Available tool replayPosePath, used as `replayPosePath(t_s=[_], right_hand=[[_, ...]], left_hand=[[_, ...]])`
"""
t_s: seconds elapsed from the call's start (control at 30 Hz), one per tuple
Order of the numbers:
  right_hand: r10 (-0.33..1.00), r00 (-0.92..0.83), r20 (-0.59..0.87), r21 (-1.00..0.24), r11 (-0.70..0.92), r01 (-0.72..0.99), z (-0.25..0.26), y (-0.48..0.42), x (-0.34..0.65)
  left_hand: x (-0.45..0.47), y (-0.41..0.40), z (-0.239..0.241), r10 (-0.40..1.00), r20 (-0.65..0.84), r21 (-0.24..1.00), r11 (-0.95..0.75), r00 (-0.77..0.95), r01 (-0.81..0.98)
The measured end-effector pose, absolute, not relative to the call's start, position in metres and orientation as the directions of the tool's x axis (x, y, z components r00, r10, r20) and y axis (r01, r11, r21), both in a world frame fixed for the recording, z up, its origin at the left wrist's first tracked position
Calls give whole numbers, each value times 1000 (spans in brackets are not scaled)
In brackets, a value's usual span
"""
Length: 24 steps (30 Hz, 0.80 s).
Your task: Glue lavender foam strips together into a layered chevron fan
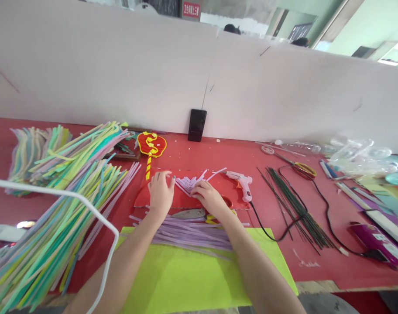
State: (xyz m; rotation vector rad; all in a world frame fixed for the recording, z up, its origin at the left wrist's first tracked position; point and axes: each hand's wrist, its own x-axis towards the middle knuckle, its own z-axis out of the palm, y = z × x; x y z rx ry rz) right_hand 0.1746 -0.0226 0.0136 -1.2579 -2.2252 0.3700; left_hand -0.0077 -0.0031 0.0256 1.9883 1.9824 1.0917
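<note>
Short lilac pipe cleaners lie side by side in a V-shaped piece (190, 185) on a red board (159, 200). Just left of it is my left hand (160, 192), its thumb and forefinger apart with nothing seen between them. On the other side, my right hand (208, 196) has its fingers closed on the right part of the lilac piece, hiding some of it. A loose lilac pipe cleaner (216, 174) sticks out behind my right hand. Below both wrists, a bundle of lilac pipe cleaners (189, 233) rests beside scissors (189, 213), partly covered.
A pink glue gun (241, 182) lies right of the board, its black cord running right. Green stems (297, 209) and wire cutters (303, 170) lie beyond. Coloured pipe cleaners (71, 209) and a white cable (84, 200) occupy the left. A phone (197, 125) leans against the partition.
</note>
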Motion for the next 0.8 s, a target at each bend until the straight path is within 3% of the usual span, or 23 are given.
replayPosePath(t_s=[0.2, 0.37, 0.5, 0.6, 0.73, 0.8], right_hand=[[849, -423, 315, -482, 527, 700, 8, -19, 174], [825, -376, 423, -505, 559, 658, 11, -19, 174], [816, -357, 456, -550, 573, 608, 15, -23, 173], [825, -331, 458, -603, 562, 566, 20, -28, 169], [859, -69, 508, -744, 478, 467, 27, -32, 165], [902, 117, 415, -864, 351, 361, 29, -33, 165]], left_hand=[[-3, -9, 32, 911, 391, 649, -174, -128, 741], [-2, -10, 31, 991, 133, 805, -91, -28, 586], [5, -9, 24, 995, -44, 962, 16, 95, 272], [10, -7, 19, 985, -91, 996, 92, 145, 0], [14, -5, 19, 996, -37, 982, 52, 83, -182], [14, -6, 21, 999, 2, 973, 10, 52, -230]])
